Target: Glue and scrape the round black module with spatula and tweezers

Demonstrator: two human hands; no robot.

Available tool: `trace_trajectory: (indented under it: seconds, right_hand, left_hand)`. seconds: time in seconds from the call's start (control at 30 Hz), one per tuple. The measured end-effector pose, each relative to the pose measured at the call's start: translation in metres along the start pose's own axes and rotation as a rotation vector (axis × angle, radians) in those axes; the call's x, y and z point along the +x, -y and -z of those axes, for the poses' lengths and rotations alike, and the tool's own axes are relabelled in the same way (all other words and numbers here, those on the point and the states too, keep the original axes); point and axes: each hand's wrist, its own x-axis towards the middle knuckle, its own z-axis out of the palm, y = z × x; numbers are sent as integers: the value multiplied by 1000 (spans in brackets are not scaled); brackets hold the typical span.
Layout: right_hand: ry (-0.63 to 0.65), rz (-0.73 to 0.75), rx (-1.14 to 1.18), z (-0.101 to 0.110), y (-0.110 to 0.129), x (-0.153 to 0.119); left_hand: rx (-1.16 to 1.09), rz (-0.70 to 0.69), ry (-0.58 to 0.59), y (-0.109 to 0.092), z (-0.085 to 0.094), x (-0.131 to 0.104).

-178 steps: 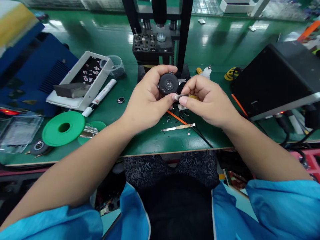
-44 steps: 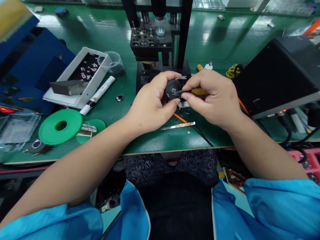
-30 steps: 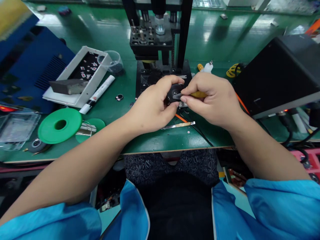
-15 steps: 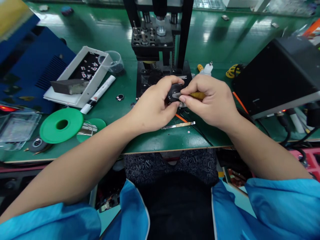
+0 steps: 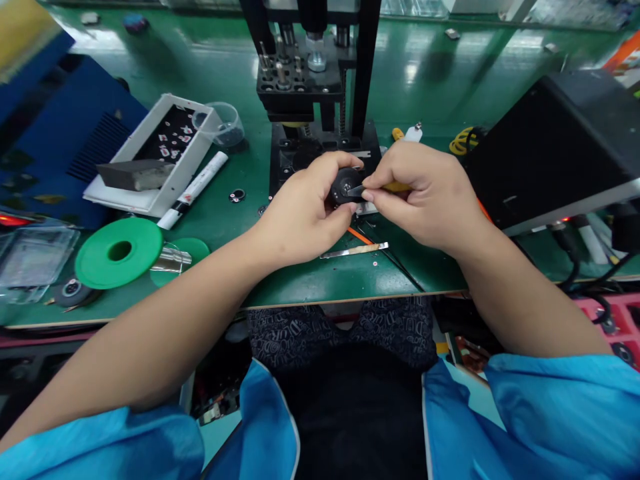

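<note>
My left hand (image 5: 307, 213) grips a round black disc-shaped part (image 5: 345, 187) between thumb and fingers, in front of a black press (image 5: 307, 87). Pinched in my right hand (image 5: 420, 197) is a thin pointed metal tool (image 5: 355, 191) with a yellow handle. Its tip lies at the face of the disc. Below the hands, a narrow metal strip (image 5: 357, 251) with a tan middle lies on the green table (image 5: 290, 283), near an orange stick (image 5: 361, 235).
On the left are a green spool (image 5: 119, 252), a marker (image 5: 193, 190), a white tray of small parts (image 5: 187, 163), a clear cup (image 5: 227, 127) and a blue machine (image 5: 95, 127). A black box-shaped device (image 5: 555, 147) stands at right.
The tool and my right hand have shifted slightly against the disc, and the wrist is a little more raised. The whole view has moved slightly. Both holds are unchanged.
</note>
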Motion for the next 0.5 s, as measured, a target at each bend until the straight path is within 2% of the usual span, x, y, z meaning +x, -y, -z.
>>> trace_trajectory:
  seconds: [0.27, 0.5]
  right_hand:
    - [-1, 33, -25, -7, -4, -2]
    - [-31, -14, 29, -5, 4, -1]
  left_hand:
    - [2, -41, 22, 4, -2, 0]
    - [-26, -21, -23, 0, -5, -1]
